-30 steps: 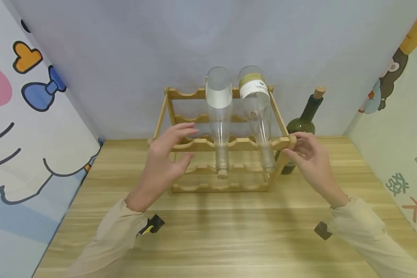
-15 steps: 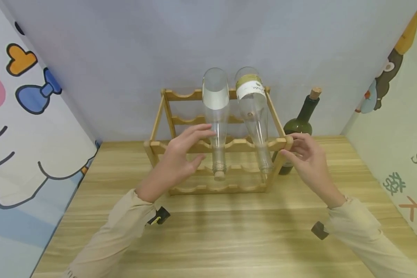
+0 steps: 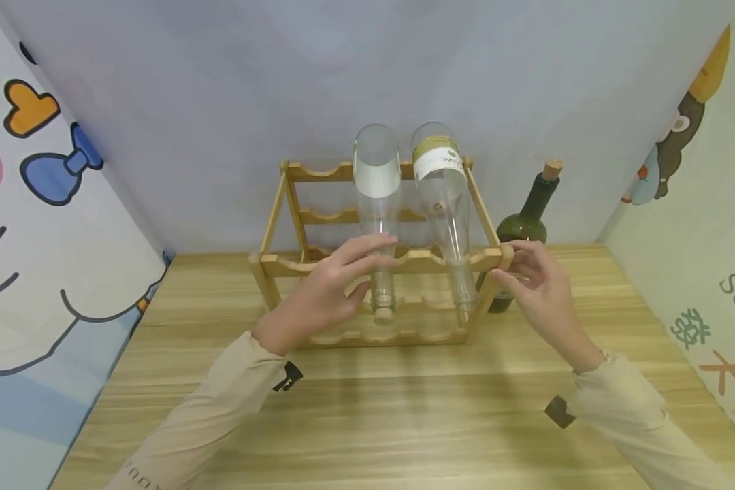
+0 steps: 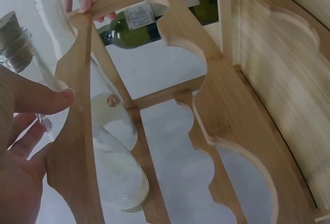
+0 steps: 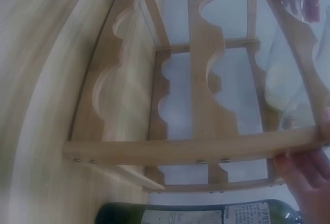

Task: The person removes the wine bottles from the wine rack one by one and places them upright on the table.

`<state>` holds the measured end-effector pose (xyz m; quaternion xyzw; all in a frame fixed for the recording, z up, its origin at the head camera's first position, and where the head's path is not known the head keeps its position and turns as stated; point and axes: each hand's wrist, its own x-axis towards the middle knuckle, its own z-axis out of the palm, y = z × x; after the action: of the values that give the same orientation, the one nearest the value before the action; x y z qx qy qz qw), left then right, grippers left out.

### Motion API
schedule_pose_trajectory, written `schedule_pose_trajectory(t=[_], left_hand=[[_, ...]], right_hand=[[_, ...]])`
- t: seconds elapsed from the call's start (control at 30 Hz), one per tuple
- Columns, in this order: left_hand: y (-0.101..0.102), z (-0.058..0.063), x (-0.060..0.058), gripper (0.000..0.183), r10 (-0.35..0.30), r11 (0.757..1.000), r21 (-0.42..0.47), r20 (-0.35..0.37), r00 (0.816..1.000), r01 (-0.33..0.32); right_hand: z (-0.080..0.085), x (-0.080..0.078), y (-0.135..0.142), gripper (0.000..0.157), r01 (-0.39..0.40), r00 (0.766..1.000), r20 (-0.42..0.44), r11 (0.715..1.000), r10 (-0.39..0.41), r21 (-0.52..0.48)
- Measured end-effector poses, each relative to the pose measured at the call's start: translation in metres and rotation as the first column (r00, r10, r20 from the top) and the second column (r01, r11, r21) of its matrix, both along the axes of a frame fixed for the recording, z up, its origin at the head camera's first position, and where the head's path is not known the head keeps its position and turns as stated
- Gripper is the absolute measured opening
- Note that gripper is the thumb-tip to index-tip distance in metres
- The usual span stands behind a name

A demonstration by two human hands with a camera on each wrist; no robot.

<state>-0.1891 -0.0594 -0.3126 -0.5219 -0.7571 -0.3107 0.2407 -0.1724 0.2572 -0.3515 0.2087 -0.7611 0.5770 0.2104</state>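
A wooden wine rack [image 3: 355, 333] stands on the table, two clear glass bottles lying neck-forward across its top. My left hand [image 3: 327, 286] reaches over the neck of the left clear bottle [image 3: 376, 177], which has a cork in its mouth. Its fingers are fairly straight across the neck, thumb spread below; in the left wrist view that thumb is right at the rack's front rail. My right hand [image 3: 539, 286] grips the rack's top right front corner between thumb and fingers. Beside the left bottle lies the right clear bottle [image 3: 444, 197], with a gold-and-white label.
A green wine bottle [image 3: 523, 224] with a cork stands upright just right of the rack, partly hidden by my right hand. Behind the rack rises a pale wall [image 3: 220, 136]. The wooden table [image 3: 404, 422] extends in front, and cartoon-printed panels flank both sides.
My left hand has moved right, from the rack's left part to over the left bottle's neck. My right hand keeps its grip on the corner. The view has shifted slightly.
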Motion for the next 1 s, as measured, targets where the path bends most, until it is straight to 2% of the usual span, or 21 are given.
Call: schedule_pose_trajectory(t=[0.33, 0.83, 1.0], left_hand=[[0.005, -0.008, -0.002, 0.029, -0.006, 1.000, 0.014, -0.129, 0.992, 0.008], [0.009, -0.013, -0.008, 0.026, 0.041, 0.999, -0.003, -0.184, 0.982, -0.042], [0.011, -0.015, -0.009, 0.028, 0.072, 0.997, -0.014, -0.231, 0.970, -0.077]], right_hand=[[-0.003, -0.002, 0.001, 0.041, -0.029, 1.000, -0.012, 0.998, 0.028, -0.055], [-0.005, -0.003, 0.002, 0.041, -0.042, 0.999, -0.013, 0.997, 0.041, -0.072], [-0.005, -0.003, 0.001, 0.041, -0.028, 0.999, -0.020, 0.998, 0.027, -0.060]])
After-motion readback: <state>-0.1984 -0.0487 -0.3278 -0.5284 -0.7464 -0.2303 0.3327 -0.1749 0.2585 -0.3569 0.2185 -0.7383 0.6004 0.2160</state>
